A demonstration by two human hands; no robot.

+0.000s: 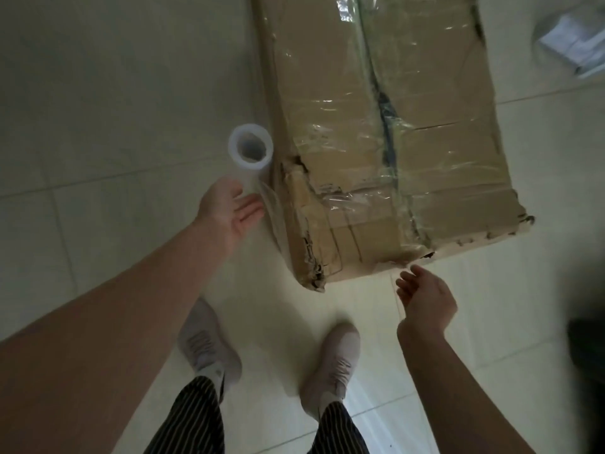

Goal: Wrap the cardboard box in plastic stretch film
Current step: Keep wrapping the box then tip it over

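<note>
A large, worn cardboard box [386, 132] lies on the tiled floor, with clear stretch film over its top and torn near corners. A white roll of stretch film [250, 149] stands upright by the box's left side, and a sheet of film runs from it to the box. My left hand [229, 209] is just below the roll, palm up and fingers straight; I cannot tell whether it touches the roll. My right hand [425, 296] hovers off the box's near right corner with fingers loosely curled and nothing visibly in them.
My two feet in light shoes [330, 362] stand on the pale floor tiles [98, 109] just in front of the box. A pale bag or packet [573, 44] lies at the far right. A dark object [589, 352] sits at the right edge.
</note>
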